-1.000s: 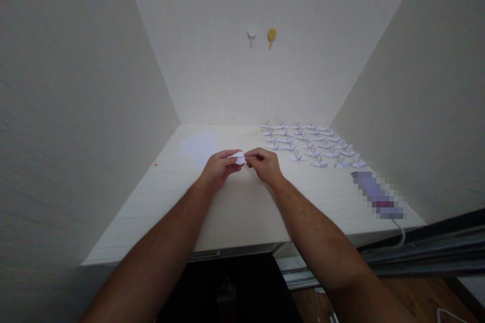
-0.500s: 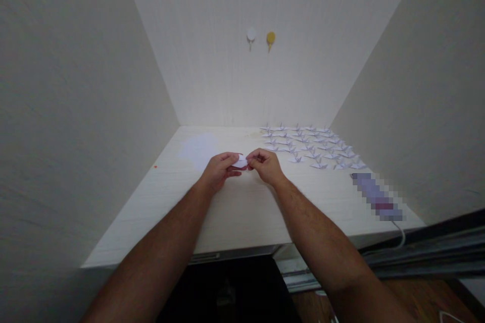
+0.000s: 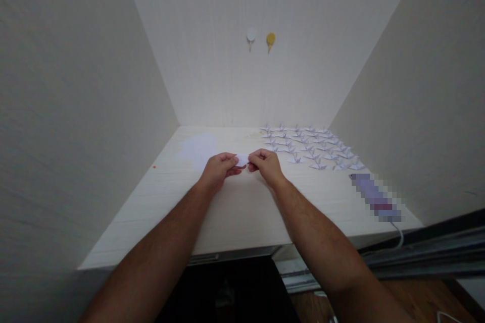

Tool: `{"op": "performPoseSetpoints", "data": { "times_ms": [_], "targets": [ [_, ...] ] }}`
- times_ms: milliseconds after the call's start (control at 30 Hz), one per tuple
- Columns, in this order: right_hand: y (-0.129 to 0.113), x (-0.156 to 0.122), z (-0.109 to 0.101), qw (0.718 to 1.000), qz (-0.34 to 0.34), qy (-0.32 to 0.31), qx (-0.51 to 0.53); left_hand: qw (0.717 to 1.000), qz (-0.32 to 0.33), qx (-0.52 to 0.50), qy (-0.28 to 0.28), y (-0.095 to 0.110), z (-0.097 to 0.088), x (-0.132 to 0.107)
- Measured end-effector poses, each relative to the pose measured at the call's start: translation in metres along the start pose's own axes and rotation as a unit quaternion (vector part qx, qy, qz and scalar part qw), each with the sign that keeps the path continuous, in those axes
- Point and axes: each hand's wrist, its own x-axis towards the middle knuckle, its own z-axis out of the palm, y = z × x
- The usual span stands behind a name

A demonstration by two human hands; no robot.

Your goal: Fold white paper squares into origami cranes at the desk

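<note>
A small piece of white folded paper (image 3: 242, 160) is held up between my two hands above the middle of the desk. My left hand (image 3: 222, 169) pinches its left end, thumb on top and the other fingers curled beneath. At the right end, my right hand (image 3: 265, 163) grips it between thumb and forefinger. The paper's finer folds are too small to make out. Beyond my right hand stand rows of white paper cranes (image 3: 310, 147). Past my left hand lies a spread of white paper sheets (image 3: 197, 149).
The white desk (image 3: 162, 212) is boxed in by walls on three sides. A blurred-out flat device (image 3: 375, 197) with a white cable (image 3: 400, 236) lies near the right edge. A white hook (image 3: 250, 36) and a yellow hook (image 3: 270, 39) hang on the back wall. A tiny orange speck (image 3: 154, 167) sits at left.
My fingers have shifted slightly on the folded paper, and more of its white surface shows between my hands. Both hands stay in nearly the same place.
</note>
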Motion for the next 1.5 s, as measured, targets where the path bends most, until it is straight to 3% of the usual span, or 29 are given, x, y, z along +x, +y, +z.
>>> {"op": "performPoseSetpoints", "data": {
  "times_ms": [267,433,567,667,767,833,933,1067,1200,1333,1500],
  "targets": [
    [0.002,0.005,-0.002,0.999,0.026,-0.006,0.037,0.999,-0.024,-0.029,0.000,0.001,0.001,0.001],
    [0.002,0.005,-0.002,0.999,0.017,-0.012,0.044,0.998,-0.014,-0.058,-0.031,0.001,0.004,-0.001],
    [0.001,0.004,-0.004,0.999,-0.048,-0.021,0.010,0.997,-0.016,-0.057,-0.042,0.007,0.005,-0.004],
    [0.001,0.004,-0.007,0.994,-0.105,-0.031,-0.023,0.992,-0.075,-0.079,-0.066,0.013,0.004,-0.007],
    [0.002,0.004,-0.008,0.992,-0.117,-0.043,-0.029,0.988,-0.110,-0.058,-0.094,0.013,0.002,-0.007],
    [0.002,0.004,-0.007,0.993,-0.108,-0.050,-0.014,0.995,-0.069,-0.028,-0.072,0.010,0.002,-0.005],
    [0.001,0.004,-0.004,0.997,-0.069,-0.014,0.014,1.000,0.016,-0.008,0.012,0.002,0.004,-0.001],
    [0.002,0.001,0.001,0.999,-0.006,-0.016,-0.028,0.992,0.083,0.026,0.090,-0.005,0.008,0.002],
    [0.008,0.002,0.003,0.997,-0.022,-0.026,-0.063,0.987,0.107,0.070,0.098,-0.001,0.013,-0.001],
    [0.012,0.005,0.003,0.998,-0.057,-0.012,-0.027,0.979,0.135,0.126,0.091,0.004,0.015,-0.005],
    [0.013,0.007,0.002,0.998,-0.055,-0.035,-0.002,0.970,0.173,0.163,0.050,-0.002,0.013,-0.001]
  ]
}}
